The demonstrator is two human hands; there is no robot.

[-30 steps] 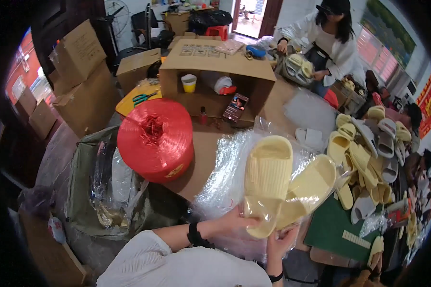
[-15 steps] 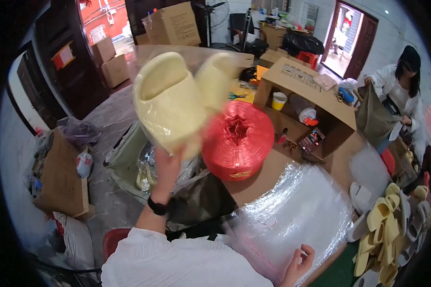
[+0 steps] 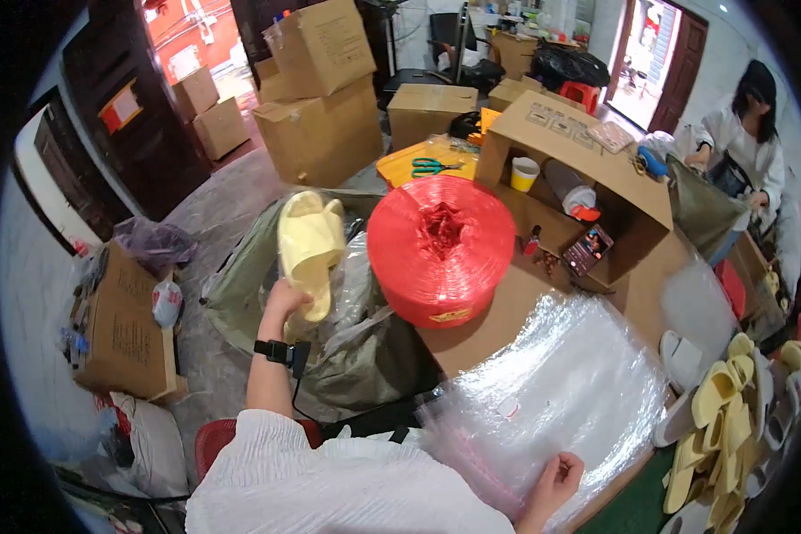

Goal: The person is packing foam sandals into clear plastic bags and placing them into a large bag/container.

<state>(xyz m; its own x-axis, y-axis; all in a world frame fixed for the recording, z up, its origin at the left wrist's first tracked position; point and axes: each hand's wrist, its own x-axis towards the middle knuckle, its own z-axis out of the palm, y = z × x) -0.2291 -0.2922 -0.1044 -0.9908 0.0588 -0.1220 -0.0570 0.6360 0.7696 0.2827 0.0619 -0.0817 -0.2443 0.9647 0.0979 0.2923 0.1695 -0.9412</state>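
Observation:
My left hand [image 3: 287,303] grips the lower end of a pair of pale yellow slippers [image 3: 311,242] in a clear plastic bag. It holds them over the mouth of an olive-green woven sack [image 3: 245,285], where other clear-wrapped pieces lie inside. My right hand [image 3: 556,479] rests by the near edge of a stack of clear plastic bags [image 3: 552,392], its fingers curled in with nothing visible in them. Just right of the slippers, a large red roll of plastic twine [image 3: 440,254] sits on the cardboard-covered table [image 3: 467,343].
An open carton [image 3: 587,142] holding a yellow cup stands on the table. Loose yellow and grey slippers [image 3: 725,418] pile up at right. Scissors [image 3: 436,166] lie beyond the twine. Cartons [image 3: 320,125] stand on the floor. At far right a person [image 3: 748,142] handles another sack.
My left hand has carried the bagged slippers down and away from in front of the view, to over the sack. My right hand stays by the bag stack, fingers more curled.

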